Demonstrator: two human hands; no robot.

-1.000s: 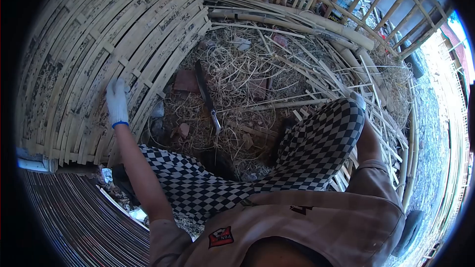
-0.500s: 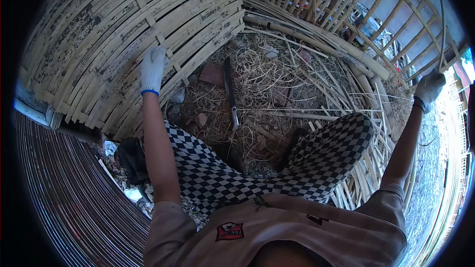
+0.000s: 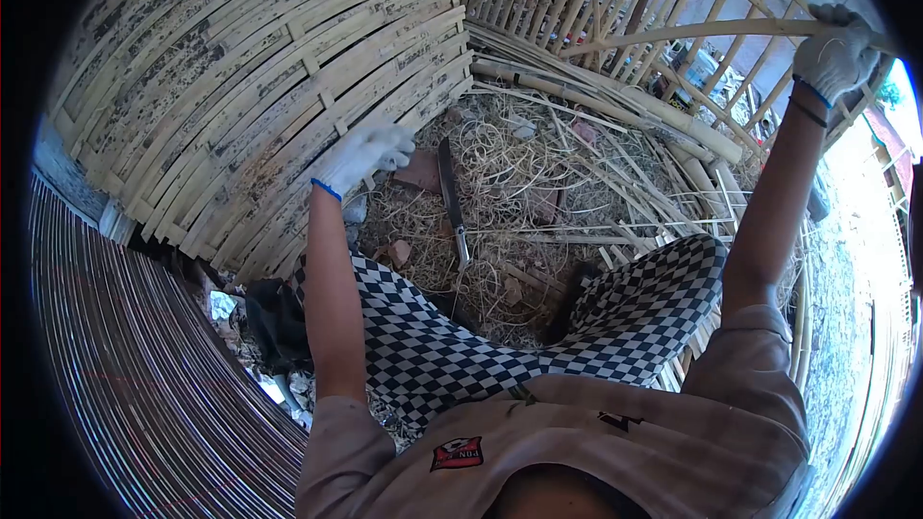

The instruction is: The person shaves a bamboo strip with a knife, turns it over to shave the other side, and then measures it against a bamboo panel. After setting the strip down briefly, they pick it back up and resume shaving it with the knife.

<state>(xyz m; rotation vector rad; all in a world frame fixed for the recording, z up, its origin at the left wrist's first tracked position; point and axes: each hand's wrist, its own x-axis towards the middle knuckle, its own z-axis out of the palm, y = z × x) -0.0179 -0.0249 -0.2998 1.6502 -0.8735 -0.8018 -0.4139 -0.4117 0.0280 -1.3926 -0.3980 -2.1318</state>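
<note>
My right hand, in a pale work glove, is raised at the upper right and closed around a long bamboo strip. The strip reaches leftward across the slatted bamboo frame. In front of the woven bamboo panel, near its lower right edge, is my left hand, also gloved. Its fingers are apart and slightly blurred, with nothing visible in them. A machete with a dark blade lies on the ground between my knees and the panel, to the right of my left hand.
Curly bamboo shavings cover the ground, with a reddish brick beside the machete. Bamboo poles and thin strips lie at the right. A slatted bamboo frame stands at the back. Corrugated sheeting fills the lower left.
My right hand has risen, bringing the bamboo strip across the view toward the left. My left hand has come off the woven panel's slats and moved right and down, its fingers spreading.
</note>
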